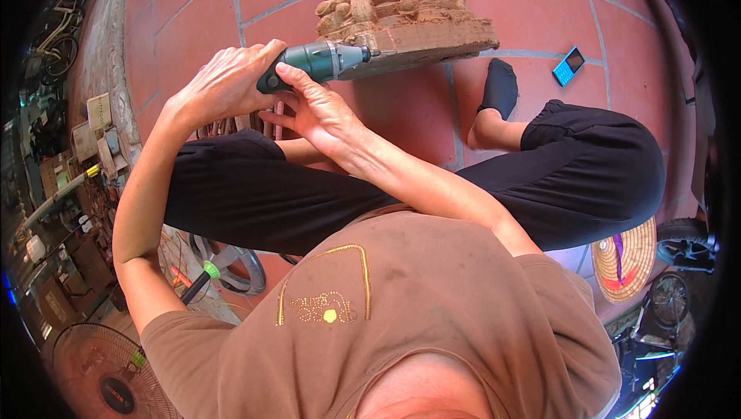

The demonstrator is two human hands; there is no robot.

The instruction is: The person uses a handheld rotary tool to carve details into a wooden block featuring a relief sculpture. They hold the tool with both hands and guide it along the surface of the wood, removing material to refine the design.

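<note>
A dark green rotary tool (315, 62) with a grey nose lies level between my two hands, its small bit pointing right. Wrapped over its back end is my left hand (231, 79). My right hand (318, 114) grips it from below and the near side, the thumb lying on the body. Just past the bit stands a carved wooden piece (394, 2) with deep rounded relief and a flat, plain base edge. The bit's tip is by that base's left part; whether it touches, I cannot tell.
Red floor tiles (532, 2) surround the carving. A blue mobile phone (569, 66) lies at the right, beyond my socked foot (500, 86). Behind me are a fan (108, 373) at the left and a woven hat (627, 261) at the right. Clutter (65, 187) lines the left side.
</note>
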